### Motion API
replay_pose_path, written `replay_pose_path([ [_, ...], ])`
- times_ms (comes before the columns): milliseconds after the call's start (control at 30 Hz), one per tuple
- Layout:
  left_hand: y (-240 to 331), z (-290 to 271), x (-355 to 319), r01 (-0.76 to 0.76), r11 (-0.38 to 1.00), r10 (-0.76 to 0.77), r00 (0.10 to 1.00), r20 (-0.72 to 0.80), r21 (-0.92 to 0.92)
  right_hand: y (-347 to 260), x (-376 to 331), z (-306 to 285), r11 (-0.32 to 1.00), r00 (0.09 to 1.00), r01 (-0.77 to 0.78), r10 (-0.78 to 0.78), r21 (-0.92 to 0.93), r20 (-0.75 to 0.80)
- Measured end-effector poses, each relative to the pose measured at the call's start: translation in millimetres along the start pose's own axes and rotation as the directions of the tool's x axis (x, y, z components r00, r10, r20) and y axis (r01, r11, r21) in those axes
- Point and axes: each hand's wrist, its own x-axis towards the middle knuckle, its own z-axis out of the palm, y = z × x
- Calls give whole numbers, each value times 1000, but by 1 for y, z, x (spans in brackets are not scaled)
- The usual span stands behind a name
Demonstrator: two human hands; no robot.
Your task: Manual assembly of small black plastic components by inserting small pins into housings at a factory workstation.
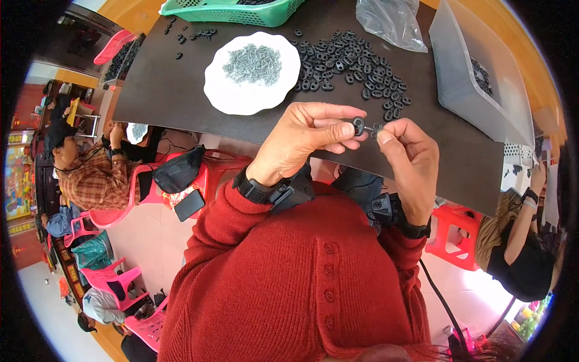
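At the dark table's near edge (253,130), the left hand (295,142) pinches a small black plastic piece (358,125); the right hand (410,160) grips what seems a small metal screw (375,128).

Just above the two bare hands sits one scalloped white plate (220,96) heaped with small grey metal screws (253,63), too many to count. Right of it, dozens of small black plastic pieces (353,63) lie piled. Farther up: one green mesh basket (235,12), one clear plastic bag (392,21), one grey plastic bin (467,90).
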Motion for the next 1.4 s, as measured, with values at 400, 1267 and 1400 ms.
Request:
replay_pose_path([
  [400,0,-2,0,-29,999,29,1000,12,38,1,1,0,999,1000,1,0,-47,14],
  [1267,-9,3,-12,-43,999,43,998,48,-5,-1,-3,0,971,970,-100,46,218,239],
  [1400,-7,4,-13,-63,997,62,997,36,38,8,-2,-6,956,963,-122,49,265,266],
])
